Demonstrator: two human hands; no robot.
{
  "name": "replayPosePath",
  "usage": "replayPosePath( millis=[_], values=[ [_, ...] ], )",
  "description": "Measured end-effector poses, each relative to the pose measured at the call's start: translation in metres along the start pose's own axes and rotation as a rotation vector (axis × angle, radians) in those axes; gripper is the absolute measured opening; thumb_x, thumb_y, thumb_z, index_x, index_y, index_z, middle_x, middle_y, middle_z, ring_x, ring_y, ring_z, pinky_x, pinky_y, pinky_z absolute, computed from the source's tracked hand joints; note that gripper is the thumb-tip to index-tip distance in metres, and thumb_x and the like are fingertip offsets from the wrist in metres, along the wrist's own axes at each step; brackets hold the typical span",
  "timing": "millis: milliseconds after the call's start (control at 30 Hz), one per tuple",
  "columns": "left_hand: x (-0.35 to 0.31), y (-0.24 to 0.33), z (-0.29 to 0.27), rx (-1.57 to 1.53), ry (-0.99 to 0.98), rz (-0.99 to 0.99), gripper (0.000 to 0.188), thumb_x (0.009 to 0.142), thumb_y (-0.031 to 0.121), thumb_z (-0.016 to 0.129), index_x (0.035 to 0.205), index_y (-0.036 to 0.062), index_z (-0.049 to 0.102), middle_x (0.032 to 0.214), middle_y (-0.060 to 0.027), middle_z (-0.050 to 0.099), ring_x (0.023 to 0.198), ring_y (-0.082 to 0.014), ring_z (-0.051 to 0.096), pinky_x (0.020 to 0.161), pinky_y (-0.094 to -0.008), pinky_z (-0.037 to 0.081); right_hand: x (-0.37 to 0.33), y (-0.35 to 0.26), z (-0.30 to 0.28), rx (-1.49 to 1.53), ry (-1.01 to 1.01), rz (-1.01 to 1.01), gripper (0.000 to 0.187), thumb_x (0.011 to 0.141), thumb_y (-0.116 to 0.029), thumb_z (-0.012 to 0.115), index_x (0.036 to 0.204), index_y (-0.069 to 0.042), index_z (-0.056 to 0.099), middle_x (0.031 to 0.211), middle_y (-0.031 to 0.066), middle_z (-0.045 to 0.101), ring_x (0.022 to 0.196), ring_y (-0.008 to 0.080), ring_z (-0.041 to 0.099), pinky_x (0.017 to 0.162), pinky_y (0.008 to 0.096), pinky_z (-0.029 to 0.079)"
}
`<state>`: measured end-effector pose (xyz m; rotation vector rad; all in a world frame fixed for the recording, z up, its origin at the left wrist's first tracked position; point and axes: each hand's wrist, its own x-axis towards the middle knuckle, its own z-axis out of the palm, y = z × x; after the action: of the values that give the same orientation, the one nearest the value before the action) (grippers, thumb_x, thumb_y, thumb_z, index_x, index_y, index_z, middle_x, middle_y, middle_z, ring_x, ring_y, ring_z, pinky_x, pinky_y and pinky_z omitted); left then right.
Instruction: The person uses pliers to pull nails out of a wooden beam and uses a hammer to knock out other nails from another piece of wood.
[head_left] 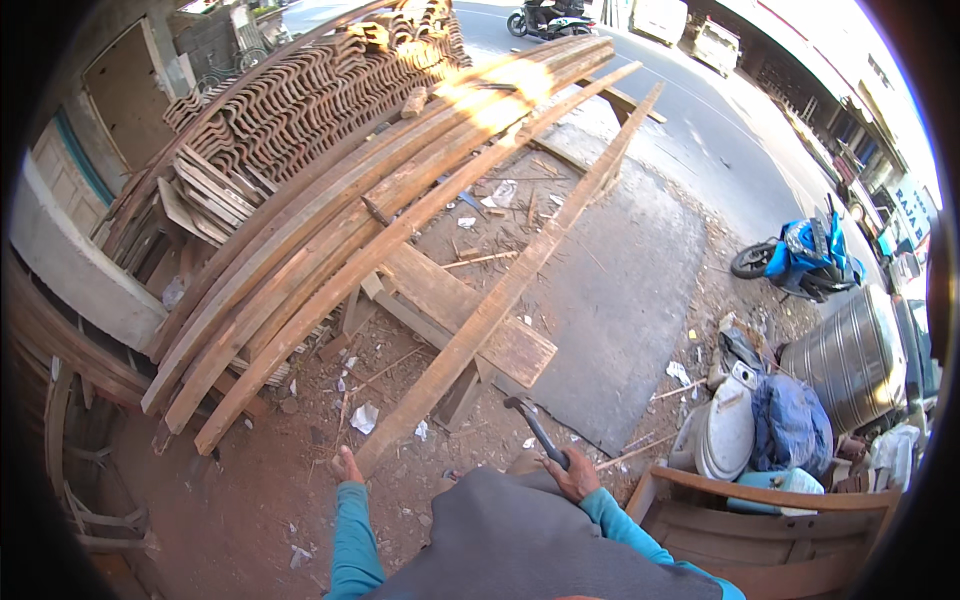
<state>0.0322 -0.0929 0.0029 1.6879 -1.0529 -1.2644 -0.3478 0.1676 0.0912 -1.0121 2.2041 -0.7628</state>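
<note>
In my right hand (575, 476) is a hammer (541, 433) with a dark handle, its head pointing away from me to the left. My left hand (348, 466) is at the near end of a long wooden beam (470, 335), thumb along its side and the other fingers mostly hidden. The beam slopes away to the upper right and rests across a wide plank (520, 352) on a low wooden support.
More long beams (300, 300) lie side by side on the left, before stacked roof tiles (310, 100). To the right stand a blue motorbike (805, 255), a ribbed metal tank (845, 355), a white toilet (728, 430) and a wooden frame (780, 535). Scraps litter the dirt.
</note>
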Motion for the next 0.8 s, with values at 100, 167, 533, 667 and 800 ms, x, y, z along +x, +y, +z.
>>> replayPosePath(
  millis=[100, 167, 533, 667, 800],
  values=[
    [-0.044, -0.026, -0.010, 0.614, 0.369, 0.430, 0.067, 0.088, 0.045, 0.069, 0.135, 0.0015, 0.050, 0.128, -0.0249, 0.057, 0.117, -0.0375, 0.057, 0.100, -0.0504, 0.043, 0.002, 0.034, -0.001, 0.007, 0.053, 0.000, 0.048, 0.088, -0.043, 0.070, 0.108, 0.000, 0.065, 0.090, 0.0238, 0.069, 0.084, 0.0406, 0.068, 0.075, 0.0475, 0.052],
    [-0.062, -0.004, 0.026, 0.673, 0.220, 0.567, 0.077, 0.077, 0.033, 0.079, 0.139, 0.0061, 0.043, 0.136, -0.0249, 0.049, 0.127, -0.0412, 0.045, 0.109, -0.0534, 0.032, 0.008, 0.096, 0.003, -0.061, 0.140, 0.033, 0.049, 0.087, -0.042, 0.070, 0.106, 0.003, 0.065, 0.085, 0.0236, 0.068, 0.079, 0.0412, 0.067, 0.072, 0.0467, 0.052],
    [-0.024, -0.003, 0.159, 1.253, 0.103, 0.477, 0.059, 0.093, 0.013, 0.048, 0.151, 0.0199, 0.038, 0.122, -0.0161, 0.056, 0.120, -0.0359, 0.052, 0.100, -0.0570, 0.037, 0.013, 0.361, -0.009, -0.309, -0.170, 0.478, 0.045, 0.086, -0.038, 0.068, 0.087, 0.007, 0.069, 0.081, 0.0239, 0.069, 0.074, 0.0324, 0.068, 0.067, 0.0449, 0.051],
    [0.001, -0.019, 0.149, 1.404, 0.119, 0.414, 0.059, 0.094, 0.021, 0.055, 0.150, 0.0287, 0.039, 0.116, -0.0147, 0.062, 0.115, -0.0352, 0.060, 0.098, -0.0552, 0.041, 0.039, 0.346, -0.049, -0.079, -0.251, 0.456, 0.040, 0.085, -0.032, 0.065, 0.091, 0.007, 0.070, 0.078, 0.0215, 0.068, 0.066, 0.0290, 0.067, 0.061, 0.0430, 0.051],
    [0.048, 0.023, 0.156, 1.289, -0.315, 0.187, 0.090, 0.075, 0.019, 0.076, 0.153, 0.0263, 0.031, 0.126, -0.0207, 0.062, 0.116, -0.0388, 0.061, 0.097, -0.0501, 0.048, 0.052, 0.310, -0.082, 0.279, -0.092, 0.554, 0.035, 0.088, -0.022, 0.056, 0.116, -0.004, 0.065, 0.083, 0.0183, 0.068, 0.066, 0.0266, 0.067, 0.059, 0.0405, 0.054]
  ],
)
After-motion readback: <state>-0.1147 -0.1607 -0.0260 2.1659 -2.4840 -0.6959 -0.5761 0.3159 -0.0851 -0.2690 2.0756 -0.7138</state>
